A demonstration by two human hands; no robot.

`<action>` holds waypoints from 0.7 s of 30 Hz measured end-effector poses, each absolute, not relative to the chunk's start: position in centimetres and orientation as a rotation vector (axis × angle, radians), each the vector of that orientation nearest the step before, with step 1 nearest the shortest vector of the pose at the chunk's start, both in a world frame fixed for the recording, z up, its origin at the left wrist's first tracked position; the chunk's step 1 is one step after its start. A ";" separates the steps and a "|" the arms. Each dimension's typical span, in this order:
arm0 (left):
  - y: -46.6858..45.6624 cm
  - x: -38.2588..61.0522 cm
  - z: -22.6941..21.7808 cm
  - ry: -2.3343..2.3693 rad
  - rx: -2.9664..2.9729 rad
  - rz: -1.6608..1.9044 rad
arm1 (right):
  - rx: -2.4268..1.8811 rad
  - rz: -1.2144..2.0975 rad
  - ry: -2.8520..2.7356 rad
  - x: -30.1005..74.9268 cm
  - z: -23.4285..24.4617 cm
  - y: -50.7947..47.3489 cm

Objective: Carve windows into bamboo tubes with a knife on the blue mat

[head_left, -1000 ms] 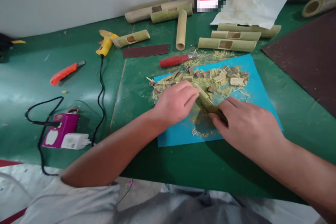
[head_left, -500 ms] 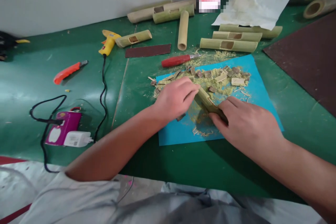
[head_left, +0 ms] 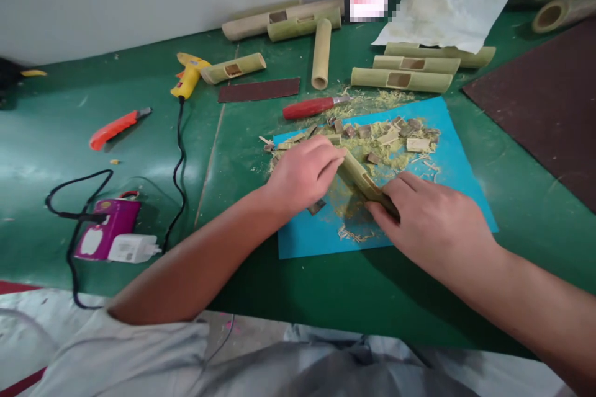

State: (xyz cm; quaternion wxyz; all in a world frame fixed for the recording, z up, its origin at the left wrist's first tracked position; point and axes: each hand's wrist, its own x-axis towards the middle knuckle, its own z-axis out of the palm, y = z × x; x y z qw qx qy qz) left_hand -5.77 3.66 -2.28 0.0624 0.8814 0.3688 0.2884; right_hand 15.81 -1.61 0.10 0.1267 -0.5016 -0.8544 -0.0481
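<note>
A short green bamboo tube (head_left: 361, 180) lies slanted over a blue sheet (head_left: 447, 155), held at both ends. My left hand (head_left: 302, 173) is closed around its upper end. My right hand (head_left: 431, 223) is closed over its lower end, covering much of it. Bamboo shavings and small cut chips (head_left: 386, 136) are heaped on the sheet just beyond my hands. A small dark chip (head_left: 317, 206) lies on the sheet below my left hand.
A red-handled knife (head_left: 311, 107) lies past the sheet. Several cut bamboo tubes (head_left: 400, 79), a sandpaper strip (head_left: 258, 90), a yellow glue gun (head_left: 189, 74), an orange cutter (head_left: 114, 129), a purple charger box (head_left: 107, 232), white paper (head_left: 442, 6) and a brown sheet (head_left: 549, 93) are on the green table.
Both hands stay on the bamboo tube with only a slight shift. A small dark chip has appeared on the blue sheet below my left hand.
</note>
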 end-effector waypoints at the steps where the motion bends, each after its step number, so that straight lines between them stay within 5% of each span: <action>1: 3.7 -5.8 -2.3 1.089 2.670 0.847 | -1.444 -0.149 -2.484 15.8 0.1 -1.6; 21: 3.9 -6.2 -2.4 1.134 2.711 0.900 | -1.400 -0.169 -2.455 15.8 -0.1 -1.7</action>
